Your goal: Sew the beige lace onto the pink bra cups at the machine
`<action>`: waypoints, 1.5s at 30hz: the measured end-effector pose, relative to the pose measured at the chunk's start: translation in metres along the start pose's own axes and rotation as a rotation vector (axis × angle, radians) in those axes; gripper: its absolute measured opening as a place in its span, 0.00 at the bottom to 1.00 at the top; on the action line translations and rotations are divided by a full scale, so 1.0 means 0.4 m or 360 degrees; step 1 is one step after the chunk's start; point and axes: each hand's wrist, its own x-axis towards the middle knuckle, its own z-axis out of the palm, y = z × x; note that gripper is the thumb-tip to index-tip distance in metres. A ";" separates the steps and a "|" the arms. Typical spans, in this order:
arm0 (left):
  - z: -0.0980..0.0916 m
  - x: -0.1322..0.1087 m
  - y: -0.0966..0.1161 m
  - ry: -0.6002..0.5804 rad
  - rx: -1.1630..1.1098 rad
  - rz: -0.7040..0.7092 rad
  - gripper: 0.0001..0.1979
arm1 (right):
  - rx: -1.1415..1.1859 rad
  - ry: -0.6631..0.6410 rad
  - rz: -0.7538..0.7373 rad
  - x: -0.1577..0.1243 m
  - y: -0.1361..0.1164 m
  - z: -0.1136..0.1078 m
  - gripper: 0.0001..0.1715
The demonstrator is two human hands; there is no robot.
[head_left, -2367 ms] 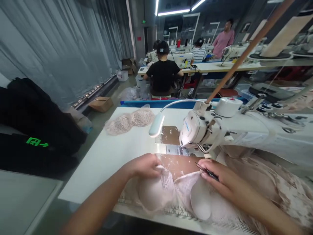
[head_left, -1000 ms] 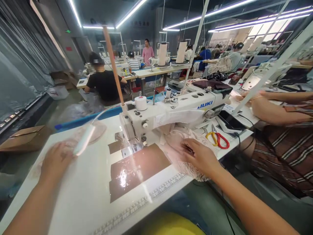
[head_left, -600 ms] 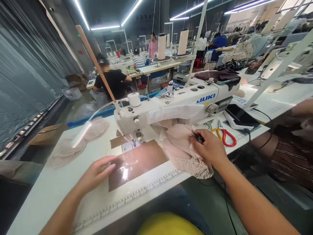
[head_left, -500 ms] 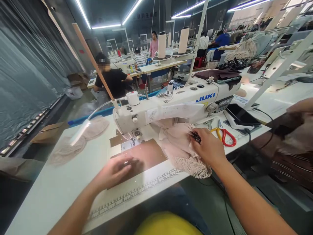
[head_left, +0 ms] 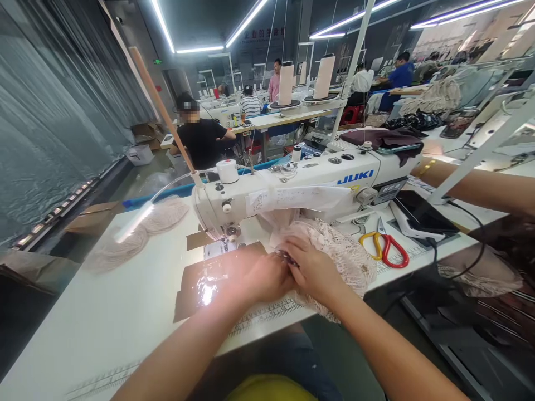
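Observation:
My left hand point(head_left: 271, 277) is closed at the left edge of the pale pink lace fabric point(head_left: 336, 250); what its fingers hold, if anything, is hidden. Against it, my right hand point(head_left: 313, 270) is closed on small black thread snips point(head_left: 288, 258), mostly covered by the fingers. The fabric lies bunched under and behind my right hand, its openwork edge hanging over the table front. Behind both hands stands a white JUKI sewing machine point(head_left: 292, 184). A brown sheet with a shiny clear cover point(head_left: 209, 278) lies left of my hands, before the needle area.
Red and yellow-handled scissors point(head_left: 387, 248) lie at right, near a black phone-like device point(head_left: 426, 211). Pale fabric pieces point(head_left: 144, 231) lie at left on the table point(head_left: 83, 317). Another person's arm point(head_left: 476, 184) reaches in from the right. A slanted wooden rod point(head_left: 163, 108) rises beside the machine head.
My left hand has moved right from the brown sheet to the fabric. My right hand has moved left with the snips, and both hands now meet. Another person's arm now extends behind the machine's right end.

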 end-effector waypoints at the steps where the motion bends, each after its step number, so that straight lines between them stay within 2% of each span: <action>1: 0.001 -0.004 0.001 -0.0013 0.0000 -0.0012 0.19 | 0.0006 -0.0095 -0.0016 0.019 -0.008 0.002 0.23; 3: -0.002 -0.016 0.002 -0.0031 0.0010 -0.0068 0.22 | -0.0073 -0.0250 0.0063 0.057 -0.015 0.005 0.24; 5: -0.010 -0.026 0.004 -0.0052 0.0027 -0.0221 0.23 | -0.0171 -0.0328 0.0171 0.089 -0.012 0.007 0.23; 8: -0.021 -0.026 0.006 -0.0046 0.0027 -0.0520 0.22 | -0.0241 -0.0346 0.0231 0.117 -0.002 0.011 0.20; 12: -0.031 0.012 0.001 -0.0012 -0.0093 -0.0814 0.26 | -0.0303 -0.0378 0.0226 0.130 0.001 0.020 0.20; 16: -0.034 0.046 -0.016 -0.0070 -0.0351 -0.0851 0.12 | -0.0367 -0.0412 0.0203 0.141 0.003 0.024 0.20; 19: -0.034 0.026 -0.033 -0.0073 -0.0571 -0.0798 0.07 | -0.0409 -0.0444 0.0207 0.150 0.015 0.022 0.19; 24: -0.041 -0.080 -0.057 -0.0124 -0.0949 -0.0667 0.08 | -0.0429 -0.0467 0.0270 0.163 0.051 0.024 0.20; 30: -0.061 -0.204 -0.077 -0.0266 -0.2085 -0.0669 0.14 | -0.0430 -0.0444 0.0374 0.181 0.068 0.028 0.23; 33: -0.072 -0.270 -0.081 -0.0313 -0.2369 -0.0663 0.16 | -0.0455 -0.0453 0.0444 0.189 0.067 0.032 0.23; 39: -0.076 -0.460 -0.077 -0.0475 -0.2950 -0.0615 0.24 | -0.0508 -0.0466 0.0524 0.205 0.067 0.050 0.22; 41: -0.056 -0.534 -0.079 -0.0393 -0.3060 -0.0558 0.25 | -0.0514 -0.0461 0.0518 0.203 0.066 0.047 0.22; 43: -0.024 -0.605 -0.085 -0.0200 -0.3077 -0.0454 0.21 | -0.0512 -0.0435 0.0488 0.189 0.058 0.034 0.23; 45: 0.013 -0.670 -0.097 0.0143 -0.3000 -0.0493 0.20 | -0.0497 -0.0353 0.0407 0.163 0.040 0.020 0.25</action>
